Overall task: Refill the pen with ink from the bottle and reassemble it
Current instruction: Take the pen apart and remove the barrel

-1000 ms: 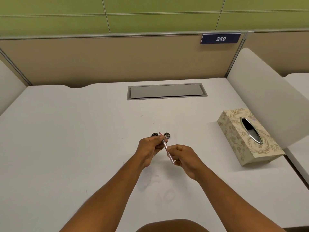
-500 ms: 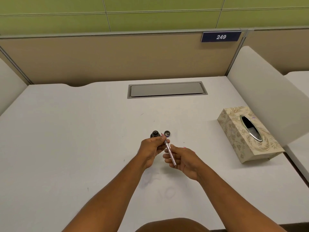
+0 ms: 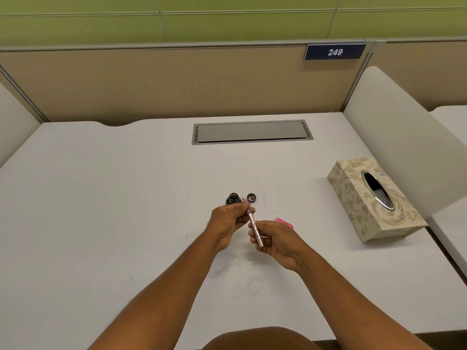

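Desk [image 3: 101, 223] white, faintly stained, lying under tan partition [image 3: 151, 82] and green wall. My left hand [image 3: 228, 221] is pinching pen [image 3: 254, 227] near its top; right hand [image 3: 275, 239] is gripping its lower barrel. Open bottle [image 3: 233, 198] and cap [image 3: 251, 197] sitting just beyond. Tissue box [image 3: 371, 200] resting at right.

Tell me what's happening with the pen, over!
Left hand and right hand both grip the pen. Ink bottle open, cap beside it. Nothing in the way.
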Motion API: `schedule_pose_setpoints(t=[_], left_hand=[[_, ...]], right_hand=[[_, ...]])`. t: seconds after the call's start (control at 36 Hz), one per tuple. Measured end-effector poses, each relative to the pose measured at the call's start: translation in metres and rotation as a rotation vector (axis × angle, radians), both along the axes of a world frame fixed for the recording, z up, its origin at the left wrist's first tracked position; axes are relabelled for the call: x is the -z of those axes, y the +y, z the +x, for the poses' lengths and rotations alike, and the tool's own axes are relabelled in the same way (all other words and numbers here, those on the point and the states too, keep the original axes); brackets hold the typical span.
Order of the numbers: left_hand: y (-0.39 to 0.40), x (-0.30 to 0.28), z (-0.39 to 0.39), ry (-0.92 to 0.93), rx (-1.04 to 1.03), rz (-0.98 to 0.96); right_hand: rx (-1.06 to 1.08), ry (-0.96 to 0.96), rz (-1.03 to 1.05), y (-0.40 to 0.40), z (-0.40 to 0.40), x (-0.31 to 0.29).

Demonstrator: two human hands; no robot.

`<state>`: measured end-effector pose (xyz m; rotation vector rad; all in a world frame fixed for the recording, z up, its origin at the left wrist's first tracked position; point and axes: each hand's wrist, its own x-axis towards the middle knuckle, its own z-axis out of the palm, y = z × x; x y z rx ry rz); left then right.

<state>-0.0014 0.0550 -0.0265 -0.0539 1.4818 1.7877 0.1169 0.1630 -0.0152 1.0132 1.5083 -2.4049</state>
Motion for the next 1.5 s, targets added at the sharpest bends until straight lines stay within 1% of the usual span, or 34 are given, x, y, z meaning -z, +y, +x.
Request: schedule_pose_setpoints(t=[0.25, 0.36, 0.81, 0.89, 1.06, 1.31, 1.42, 1.5], left_hand=[[0.0, -0.002, 0.002, -0.012, 0.001, 0.02], [0.001, -0.002, 0.003, -0.003, 0.006, 0.008], [-0.001, -0.001, 0.004, -0.033, -0.02, 0.008], [-0.002, 0.0, 0.002, -0.041, -0.049, 0.004], [-0.005, 0.002, -0.001, -0.088, -0.104, 0.02], [-0.01, 0.008, -0.002, -0.104, -0.152, 0.018], [-0.011, 0.009, -0.003, -0.109, -0.166, 0.018], [-0.012, 0.008, -0.002, -0.117, -0.159, 0.019]], right_hand=[[-0.015, 0.003, -0.02, 0.002, 0.004, -0.004], [-0.035, -0.006, 0.019, 0.0, 0.004, -0.006], [-0.041, -0.017, 0.057, 0.001, 0.009, -0.001], [-0.071, -0.02, 0.098, 0.002, 0.011, -0.001], [-0.173, -0.021, 0.254, 0.005, 0.021, -0.002], [-0.275, -0.065, 0.376, 0.015, 0.045, 0.001], [-0.276, -0.086, 0.453, 0.02, 0.05, 0.003], [-0.222, -0.115, 0.55, 0.022, 0.049, 0.011]])
